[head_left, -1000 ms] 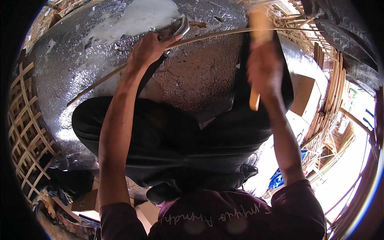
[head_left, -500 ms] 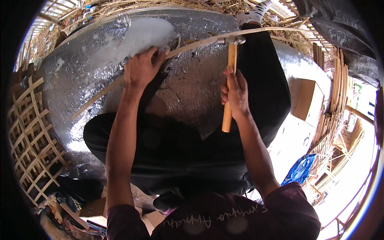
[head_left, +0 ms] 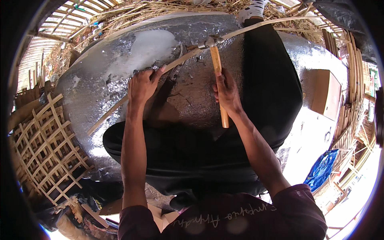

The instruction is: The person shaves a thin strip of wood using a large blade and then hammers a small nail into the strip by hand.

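A long, thin bamboo strip (head_left: 180, 61) slants across in front of me, its near end low at the left and its far end past my foot. My left hand (head_left: 142, 87) is closed round the strip left of the middle, thumb pointing along it. In my right hand (head_left: 228, 95) is a hammer (head_left: 216, 60), gripped partway down its wooden handle. The metal hammer head is at the strip, overlapping it; whether they touch I cannot tell. Beneath the strip lies a dark-handled tool (head_left: 163, 96) with a metal part, partly hidden by the strip.
I sit on a silver foil sheet (head_left: 192, 102), my black-trousered leg (head_left: 272, 80) stretched out at the right. A woven bamboo lattice (head_left: 48, 152) stands at the left. Right of me are a cardboard box (head_left: 326, 94), a blue plastic sheet (head_left: 321, 170) and stacked bamboo strips (head_left: 352, 80).
The hammer has moved left along the strip, and its head now overlaps the strip further in. My left hand is nearer to me, still on the strip. The whole view has shifted somewhat.
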Tool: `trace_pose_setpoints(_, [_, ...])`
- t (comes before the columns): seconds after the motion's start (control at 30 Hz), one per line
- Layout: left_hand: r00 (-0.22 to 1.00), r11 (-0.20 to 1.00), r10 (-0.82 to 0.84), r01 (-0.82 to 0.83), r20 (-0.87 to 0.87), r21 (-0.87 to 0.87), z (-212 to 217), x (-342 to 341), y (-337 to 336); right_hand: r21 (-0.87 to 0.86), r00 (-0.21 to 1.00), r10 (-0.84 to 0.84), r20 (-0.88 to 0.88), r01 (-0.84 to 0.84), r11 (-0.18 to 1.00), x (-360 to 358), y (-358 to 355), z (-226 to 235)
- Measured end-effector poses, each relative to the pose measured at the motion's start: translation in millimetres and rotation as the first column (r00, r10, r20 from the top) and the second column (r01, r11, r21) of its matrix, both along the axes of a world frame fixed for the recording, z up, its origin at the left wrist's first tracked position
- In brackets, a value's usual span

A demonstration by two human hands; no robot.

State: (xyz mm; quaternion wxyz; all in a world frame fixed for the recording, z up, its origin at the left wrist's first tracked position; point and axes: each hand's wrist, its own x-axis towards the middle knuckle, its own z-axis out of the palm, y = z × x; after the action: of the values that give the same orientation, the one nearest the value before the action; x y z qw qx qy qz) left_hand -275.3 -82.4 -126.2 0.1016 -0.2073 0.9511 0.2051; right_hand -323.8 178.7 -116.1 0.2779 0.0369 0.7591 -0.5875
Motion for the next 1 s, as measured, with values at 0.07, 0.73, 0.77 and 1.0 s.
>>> trace_pose_setpoints(0.07, [0.997,1.0,-0.007,0.006,-0.075,-0.018,-4.9,4.4,-3.6,0.032,1.0,0.007,-0.003,-0.007,0.999,3.0,-10.2,3.6])
trace_pose_setpoints(0.73, [0.995,0.939,0.062,-0.084,0.078,0.334,-29.3,-5.6,11.7,-0.09,0.989,-0.134,0.064,0.14,0.986,13.3,-13.0,-9.3])
trace_pose_setpoints(0.77, [0.995,0.94,0.078,-0.092,0.054,0.329,-29.4,-3.8,11.9,-0.098,0.986,-0.124,0.108,0.135,0.986,14.8,-11.4,-5.3])
trace_pose_setpoints(1.0, [0.995,0.963,0.084,-0.067,-0.058,0.26,-31.2,-6.4,2.6,-0.143,0.984,-0.05,0.173,0.076,0.987,6.5,-13.6,-0.7])
